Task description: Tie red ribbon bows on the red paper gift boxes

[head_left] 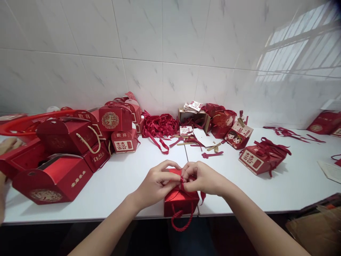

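A small shiny red box (181, 204) stands at the table's front edge, a twisted red cord handle (182, 227) hanging from its near side. Over its top, my left hand (160, 181) pinches a dark red ribbon (182, 180) between thumb and fingers. From the other side my right hand (199, 177) is closed on the same ribbon, its fingertips nearly meeting those of the left. A ribbon end hangs down by the box's right side. The fingers partly hide the ribbon and the box top.
Red gift boxes (64, 181) pile up at the left beside an orange basket rim (26, 122). Loose ribbons (161, 126) lie by the wall. A ribbon-tied box (262, 156) stands at right. Another person's hand (9, 145) shows at far left.
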A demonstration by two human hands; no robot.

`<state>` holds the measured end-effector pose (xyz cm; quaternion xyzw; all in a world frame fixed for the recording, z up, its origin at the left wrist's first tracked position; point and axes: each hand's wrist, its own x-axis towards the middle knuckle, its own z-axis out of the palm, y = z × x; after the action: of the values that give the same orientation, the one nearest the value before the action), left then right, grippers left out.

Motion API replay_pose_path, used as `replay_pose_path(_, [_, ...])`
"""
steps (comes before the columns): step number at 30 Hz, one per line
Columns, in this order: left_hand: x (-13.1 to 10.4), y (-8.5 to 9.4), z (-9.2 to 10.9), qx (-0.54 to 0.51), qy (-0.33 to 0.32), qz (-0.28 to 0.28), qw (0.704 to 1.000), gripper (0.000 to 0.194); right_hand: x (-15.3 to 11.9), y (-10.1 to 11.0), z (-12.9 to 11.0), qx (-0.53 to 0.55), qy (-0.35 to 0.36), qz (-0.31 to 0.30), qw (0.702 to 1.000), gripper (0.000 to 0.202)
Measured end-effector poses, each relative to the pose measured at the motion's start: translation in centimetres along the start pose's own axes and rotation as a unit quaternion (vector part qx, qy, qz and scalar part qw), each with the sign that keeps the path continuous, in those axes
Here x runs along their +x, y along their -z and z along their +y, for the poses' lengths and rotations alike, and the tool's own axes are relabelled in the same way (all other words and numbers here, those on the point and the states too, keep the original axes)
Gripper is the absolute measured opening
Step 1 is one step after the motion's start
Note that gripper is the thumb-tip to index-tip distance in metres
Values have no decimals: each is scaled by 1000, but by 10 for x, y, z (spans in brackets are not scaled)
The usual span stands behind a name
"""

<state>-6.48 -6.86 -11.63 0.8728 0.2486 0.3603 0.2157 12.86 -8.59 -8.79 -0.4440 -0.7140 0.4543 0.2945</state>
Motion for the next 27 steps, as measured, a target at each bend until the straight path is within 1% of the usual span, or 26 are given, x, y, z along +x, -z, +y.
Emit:
replay_pose_path(2, [-2, 5, 2, 31, -1, 0, 1000, 22, -4, 0, 0, -39, 13, 21, 999, 12])
replay_pose_path(3, [-4, 9, 4, 56, 10, -4, 998, 22, -6, 0, 0, -72, 22, 45, 996, 12])
replay_pose_path(5, [-8, 19, 9, 115, 50, -16, 992, 18, -12, 1, 1, -158, 48, 122, 979, 11])
replay_pose_path(7, [-9, 27, 14, 146, 85, -26, 985, 11, -18, 0, 5, -228, 81, 188, 952, 12])
replay_pose_path(9, [-8, 29, 17, 111, 105, -30, 988, 10, -21, -2, 9, -261, 112, 212, 935, 14])
replay_pose_path(12, [-1, 24, 15, -26, 143, -33, 989, 19, -21, -5, 16, -276, 154, 233, 920, 16])
replay_pose_path(13, [1, 22, 13, -53, 151, -38, 986, 22, -21, -6, 18, -281, 163, 248, 913, 16])
replay_pose_path(14, [2, 21, 11, -54, 149, -45, 986, 24, -20, -6, 21, -289, 168, 265, 905, 16])
replay_pose_path(15, [3, 20, 9, -27, 137, -53, 989, 24, -20, -6, 23, -299, 170, 282, 896, 16])
replay_pose_path(18, [2, 22, 4, 105, 92, -55, 989, 23, -21, -6, 27, -335, 167, 319, 871, 16])
replay_pose_path(19, [1, 23, 4, 118, 88, -49, 988, 23, -21, -6, 27, -343, 168, 327, 865, 16])
replay_pose_path(22, [-1, 24, 4, 75, 102, -27, 992, 28, -21, -5, 26, -356, 173, 357, 846, 16])
replay_pose_path(23, [-3, 24, 3, 79, 104, -17, 991, 30, -21, -4, 26, -362, 171, 368, 839, 16])
replay_pose_path(25, [-6, 24, 2, 136, 102, -4, 985, 30, -22, 0, 27, -380, 159, 377, 830, 16])
replay_pose_path(27, [-10, 25, -1, 205, 92, -2, 974, 28, -25, 4, 29, -395, 143, 369, 829, 18])
